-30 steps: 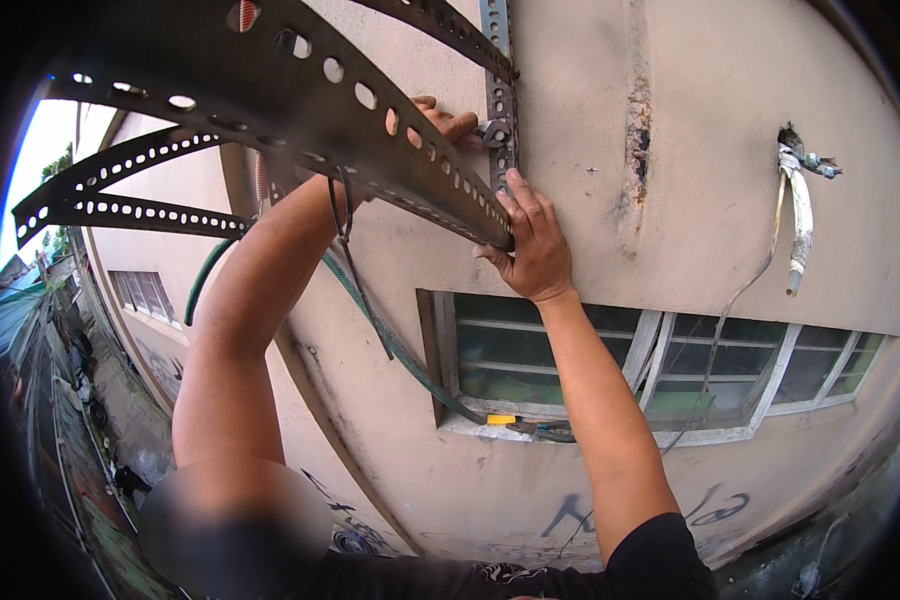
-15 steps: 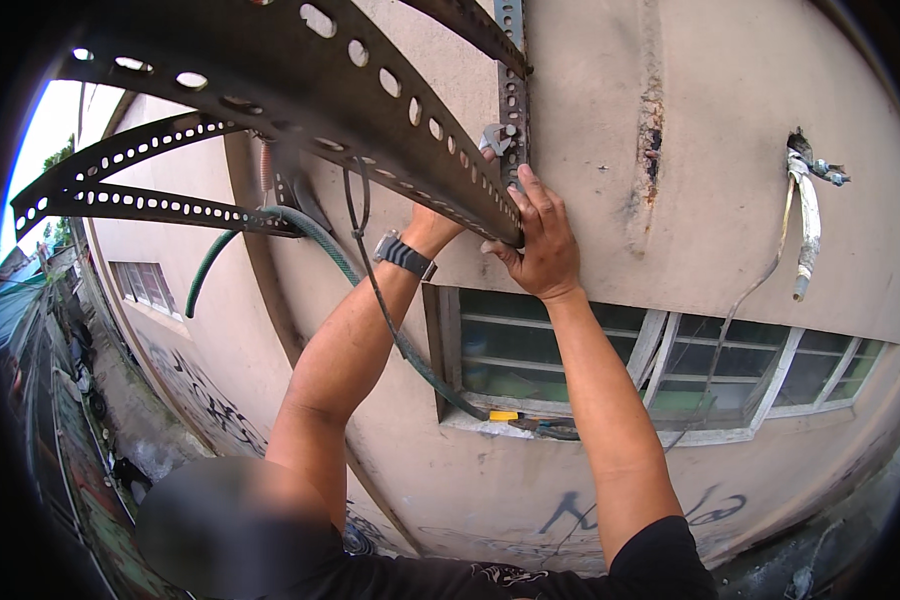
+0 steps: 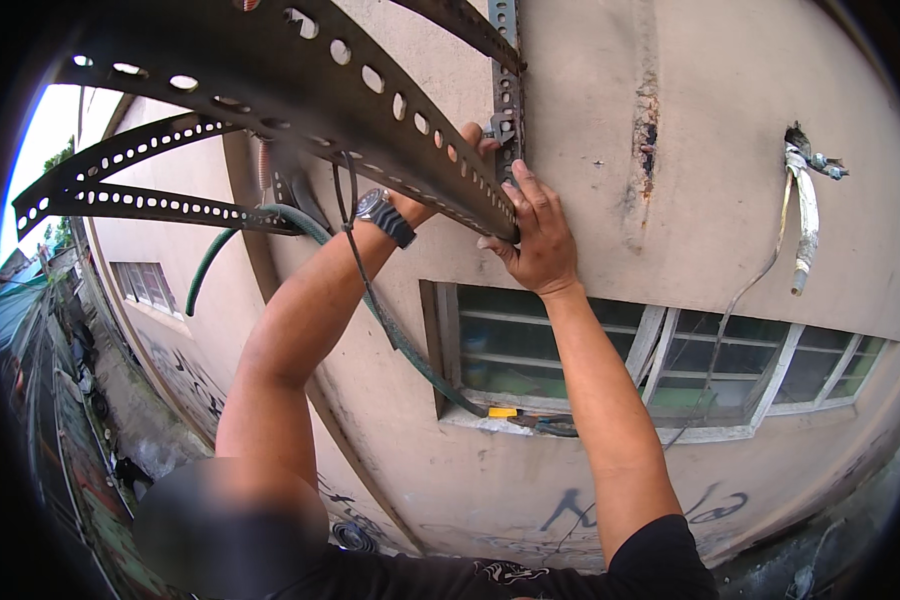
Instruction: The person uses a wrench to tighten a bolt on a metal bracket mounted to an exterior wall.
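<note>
A dark, worn metal angle bar (image 3: 432,165), lined with oblong slots, slants down across the front of the left hand (image 3: 477,141), partly hiding it. Its lower end sits at the right hand (image 3: 543,230), between the thumb below and the fingers on the far side. Rising just above the right hand's fingertips is an upright slotted strip (image 3: 507,92), grey-blue with rusty patches. A grey metal wrench (image 3: 503,128) has its head against this strip, touching the left hand's fingers; its handle is mostly hidden.
</note>
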A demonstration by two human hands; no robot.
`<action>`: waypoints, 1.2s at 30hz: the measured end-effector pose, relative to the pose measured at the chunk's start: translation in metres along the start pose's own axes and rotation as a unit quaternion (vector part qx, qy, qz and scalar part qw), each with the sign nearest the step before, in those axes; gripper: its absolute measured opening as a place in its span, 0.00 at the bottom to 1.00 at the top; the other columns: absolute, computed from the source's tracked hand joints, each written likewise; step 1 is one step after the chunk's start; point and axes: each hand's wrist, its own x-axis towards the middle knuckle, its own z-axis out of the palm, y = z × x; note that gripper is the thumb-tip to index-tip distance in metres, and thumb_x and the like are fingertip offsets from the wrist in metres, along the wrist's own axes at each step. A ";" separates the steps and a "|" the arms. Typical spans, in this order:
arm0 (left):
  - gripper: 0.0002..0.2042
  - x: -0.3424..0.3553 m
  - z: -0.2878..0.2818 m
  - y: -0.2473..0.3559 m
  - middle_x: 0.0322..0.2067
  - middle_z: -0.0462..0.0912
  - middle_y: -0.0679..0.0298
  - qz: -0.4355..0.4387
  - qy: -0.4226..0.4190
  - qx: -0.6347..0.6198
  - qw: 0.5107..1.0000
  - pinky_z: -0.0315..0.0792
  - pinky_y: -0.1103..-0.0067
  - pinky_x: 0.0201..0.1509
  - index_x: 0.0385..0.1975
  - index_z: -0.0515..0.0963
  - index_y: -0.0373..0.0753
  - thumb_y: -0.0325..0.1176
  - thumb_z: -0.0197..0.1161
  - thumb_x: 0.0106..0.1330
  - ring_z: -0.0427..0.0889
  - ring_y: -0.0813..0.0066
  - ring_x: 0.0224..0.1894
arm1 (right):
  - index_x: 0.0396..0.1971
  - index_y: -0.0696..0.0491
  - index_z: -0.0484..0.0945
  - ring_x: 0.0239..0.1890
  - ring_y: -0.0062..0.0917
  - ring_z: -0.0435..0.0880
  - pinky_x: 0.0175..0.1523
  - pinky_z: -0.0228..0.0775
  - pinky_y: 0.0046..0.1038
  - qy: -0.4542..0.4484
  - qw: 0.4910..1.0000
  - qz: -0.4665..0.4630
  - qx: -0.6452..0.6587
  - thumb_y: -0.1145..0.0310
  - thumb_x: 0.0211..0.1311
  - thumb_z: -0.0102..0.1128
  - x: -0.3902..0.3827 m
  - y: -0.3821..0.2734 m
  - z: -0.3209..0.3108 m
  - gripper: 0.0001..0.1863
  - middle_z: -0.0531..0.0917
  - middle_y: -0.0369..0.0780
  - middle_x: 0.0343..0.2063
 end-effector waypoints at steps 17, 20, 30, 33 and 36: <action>0.13 -0.042 0.006 -0.033 0.25 0.81 0.59 0.018 0.117 -0.025 0.993 0.73 0.71 0.30 0.42 0.80 0.36 0.42 0.61 0.77 0.81 0.65 0.26 | 0.59 0.56 0.72 0.63 0.46 0.75 0.66 0.73 0.43 0.003 1.000 -0.003 -0.003 0.32 0.66 0.53 0.003 -0.004 0.002 0.41 0.69 0.46 0.68; 0.13 -0.053 0.004 0.000 0.37 0.82 0.57 0.023 0.150 -0.075 0.985 0.76 0.70 0.41 0.47 0.80 0.33 0.39 0.61 0.77 0.83 0.66 0.38 | 0.59 0.56 0.72 0.63 0.46 0.75 0.66 0.73 0.43 0.008 1.000 -0.001 -0.005 0.32 0.66 0.53 0.002 -0.001 0.002 0.41 0.69 0.46 0.68; 0.12 -0.066 0.002 0.026 0.47 0.81 0.53 -0.114 0.026 -0.213 0.970 0.75 0.65 0.52 0.52 0.79 0.33 0.31 0.60 0.75 0.81 0.56 0.49 | 0.61 0.56 0.71 0.61 0.47 0.76 0.64 0.73 0.44 0.009 1.000 0.003 0.006 0.32 0.66 0.55 0.002 -0.002 0.003 0.42 0.70 0.48 0.69; 0.13 -0.073 0.008 0.021 0.48 0.82 0.51 -0.100 0.033 -0.160 0.981 0.76 0.64 0.52 0.51 0.79 0.32 0.35 0.58 0.77 0.82 0.53 0.49 | 0.62 0.56 0.71 0.61 0.48 0.76 0.64 0.73 0.44 0.005 1.000 0.003 0.005 0.32 0.66 0.54 0.000 -0.003 0.004 0.42 0.70 0.48 0.69; 0.16 -0.069 0.008 0.017 0.44 0.82 0.53 -0.112 0.099 -0.155 0.977 0.76 0.65 0.50 0.47 0.80 0.32 0.41 0.58 0.78 0.82 0.56 0.46 | 0.62 0.56 0.70 0.61 0.48 0.75 0.65 0.72 0.44 0.002 1.000 0.004 -0.002 0.32 0.66 0.55 -0.001 0.000 0.002 0.42 0.69 0.48 0.69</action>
